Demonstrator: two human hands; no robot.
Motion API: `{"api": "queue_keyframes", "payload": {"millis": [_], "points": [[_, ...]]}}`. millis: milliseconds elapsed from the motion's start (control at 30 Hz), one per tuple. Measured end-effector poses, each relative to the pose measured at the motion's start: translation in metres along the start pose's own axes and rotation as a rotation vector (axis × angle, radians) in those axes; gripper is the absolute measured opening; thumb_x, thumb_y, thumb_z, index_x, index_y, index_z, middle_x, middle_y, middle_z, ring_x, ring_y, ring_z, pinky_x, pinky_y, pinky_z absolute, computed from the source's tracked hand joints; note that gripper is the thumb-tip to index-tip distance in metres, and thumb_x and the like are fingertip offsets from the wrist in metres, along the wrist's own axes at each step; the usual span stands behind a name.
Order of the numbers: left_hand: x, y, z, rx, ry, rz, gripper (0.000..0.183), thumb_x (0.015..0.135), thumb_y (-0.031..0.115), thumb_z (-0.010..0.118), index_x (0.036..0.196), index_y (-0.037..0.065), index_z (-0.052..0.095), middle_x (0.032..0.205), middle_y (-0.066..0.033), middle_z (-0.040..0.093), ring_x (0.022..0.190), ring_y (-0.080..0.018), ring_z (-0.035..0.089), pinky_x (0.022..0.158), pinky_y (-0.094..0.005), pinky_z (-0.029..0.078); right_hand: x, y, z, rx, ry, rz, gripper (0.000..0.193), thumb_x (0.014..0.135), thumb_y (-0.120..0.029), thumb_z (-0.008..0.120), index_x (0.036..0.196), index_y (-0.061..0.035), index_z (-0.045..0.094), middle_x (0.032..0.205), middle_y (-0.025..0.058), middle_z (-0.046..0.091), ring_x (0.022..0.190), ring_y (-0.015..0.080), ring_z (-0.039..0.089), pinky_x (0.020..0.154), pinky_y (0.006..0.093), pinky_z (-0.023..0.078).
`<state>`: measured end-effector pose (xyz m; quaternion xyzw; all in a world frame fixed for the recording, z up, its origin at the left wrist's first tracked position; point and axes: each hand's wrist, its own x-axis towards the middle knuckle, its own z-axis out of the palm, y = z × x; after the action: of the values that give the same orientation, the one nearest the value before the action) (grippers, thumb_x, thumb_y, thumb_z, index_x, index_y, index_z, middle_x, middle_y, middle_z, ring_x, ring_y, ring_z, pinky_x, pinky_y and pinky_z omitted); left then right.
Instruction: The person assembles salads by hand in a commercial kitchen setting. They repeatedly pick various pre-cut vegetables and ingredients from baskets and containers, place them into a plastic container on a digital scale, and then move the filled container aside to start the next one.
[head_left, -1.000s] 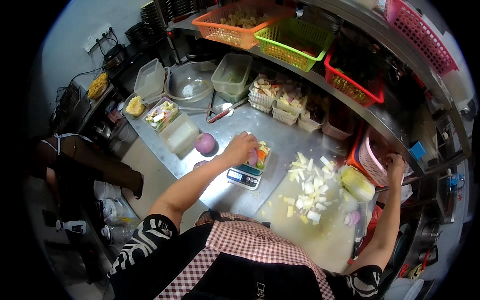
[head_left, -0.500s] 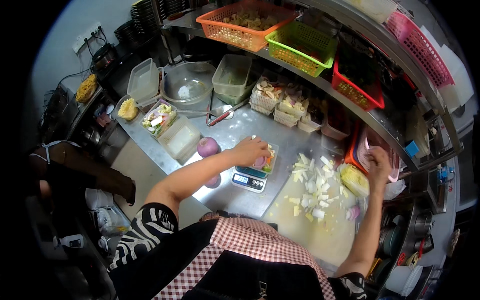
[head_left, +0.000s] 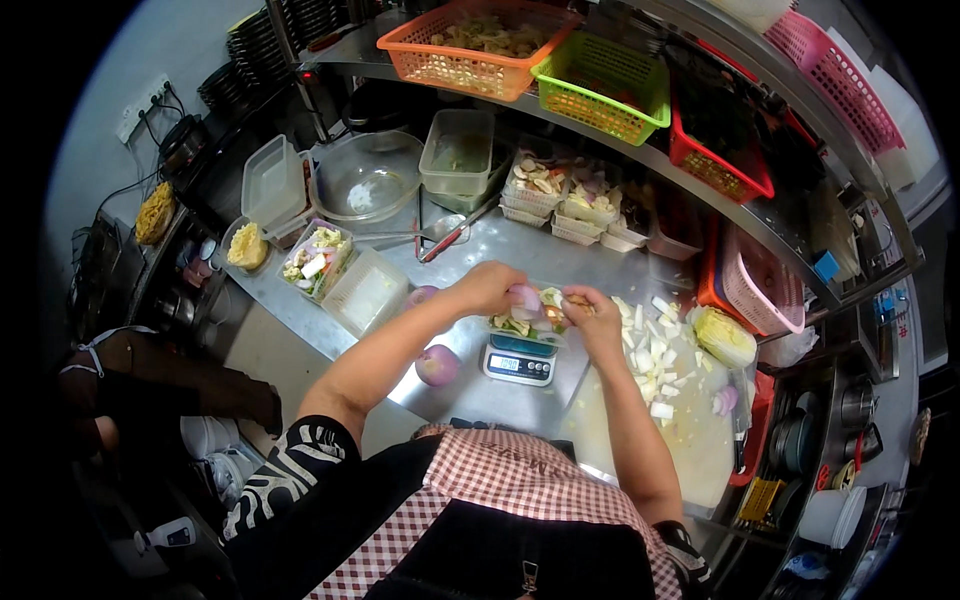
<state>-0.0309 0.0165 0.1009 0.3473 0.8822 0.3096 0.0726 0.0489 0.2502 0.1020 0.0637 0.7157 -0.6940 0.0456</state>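
A clear plastic container [head_left: 512, 328] of cut mixed vegetables sits on a white and teal digital kitchen scale [head_left: 519, 362] in front of me. My left hand [head_left: 490, 288] is over the container's left side, its fingers closed on a pale purple onion piece [head_left: 525, 298]. At the right side of the container is my right hand [head_left: 596, 322], fingers curled and pressed together; what they hold is hidden. A whole purple onion [head_left: 437, 366] lies left of the scale, with a second one partly behind my left forearm. Chopped white cabbage [head_left: 655, 350] is spread on the cutting board [head_left: 640, 455].
A cut cabbage [head_left: 724, 338] and an onion piece [head_left: 725, 401] lie at the board's right, near a knife [head_left: 740, 440]. Containers of vegetables [head_left: 535, 185] line the back. An empty container [head_left: 366, 292] stands left. Baskets [head_left: 600, 95] fill the overhead shelf. Another person's arm [head_left: 170, 385] is at left.
My right hand has come left from beside the pink basket to the container on the scale. My left hand has shifted slightly up, lifting an onion piece. The view has shifted a little.
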Motion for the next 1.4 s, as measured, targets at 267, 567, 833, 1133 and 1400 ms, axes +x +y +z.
{"api": "queue_keyframes", "payload": {"millis": [267, 567, 833, 1133, 1400], "points": [[-0.019, -0.025, 0.012, -0.269, 0.147, -0.151, 0.018, 0.083, 0.016, 0.071, 0.097, 0.004, 0.072, 0.087, -0.0182, 0.070, 0.082, -0.0349, 0.067, 0.076, -0.0421, 0.053, 0.002, 0.021, 0.016, -0.706, -0.170, -0.230, 0.054, 0.089, -0.016, 0.066, 0.140, -0.0065, 0.052, 0.140, 0.0218, 0.053, 0.127, 0.0403, 0.053, 0.107, 0.0414, 0.043], [-0.005, 0.005, -0.004, -0.697, 0.205, -0.142, 0.016, 0.092, 0.013, 0.067, 0.103, 0.000, 0.069, 0.083, -0.0037, 0.067, 0.071, -0.0114, 0.059, 0.064, -0.0280, 0.050, -0.019, -0.025, 0.003, -0.017, -0.018, -0.026, 0.057, 0.097, -0.017, 0.062, 0.149, -0.0056, 0.040, 0.140, 0.0206, 0.054, 0.123, 0.0294, 0.059, 0.095, 0.0395, 0.053], [0.010, 0.086, 0.027, -0.412, 0.103, 0.337, 0.034, 0.082, 0.019, 0.075, 0.114, 0.007, 0.069, 0.118, -0.0113, 0.066, 0.096, -0.0295, 0.066, 0.080, -0.0373, 0.055, -0.044, -0.006, -0.021, 0.825, 0.193, 0.124, 0.052, 0.097, -0.016, 0.065, 0.143, -0.0080, 0.044, 0.115, 0.0114, 0.063, 0.096, 0.0205, 0.064, 0.081, 0.0386, 0.055], [0.028, -0.013, 0.023, -0.173, 0.290, 0.067, 0.038, 0.088, 0.032, 0.069, 0.117, 0.008, 0.069, 0.122, -0.0145, 0.065, 0.115, -0.0351, 0.058, 0.099, -0.0446, 0.047, -0.197, 0.149, -0.316, -0.432, 0.772, 0.457, 0.028, 0.089, -0.017, 0.069, 0.116, -0.0096, 0.067, 0.098, 0.0046, 0.067, 0.076, 0.0215, 0.064, 0.065, 0.0355, 0.054], [0.018, -0.009, 0.065, 0.143, 0.026, 0.015, 0.054, 0.099, 0.040, 0.055, 0.142, 0.009, 0.051, 0.147, -0.0226, 0.047, 0.139, -0.0425, 0.039, 0.114, -0.0557, 0.031, -0.116, 0.058, -0.177, -1.149, 0.510, -0.430, 0.039, 0.081, 0.000, 0.065, 0.120, -0.0054, 0.065, 0.111, 0.0180, 0.067, 0.095, 0.0342, 0.066, 0.085, 0.0400, 0.053]]}}
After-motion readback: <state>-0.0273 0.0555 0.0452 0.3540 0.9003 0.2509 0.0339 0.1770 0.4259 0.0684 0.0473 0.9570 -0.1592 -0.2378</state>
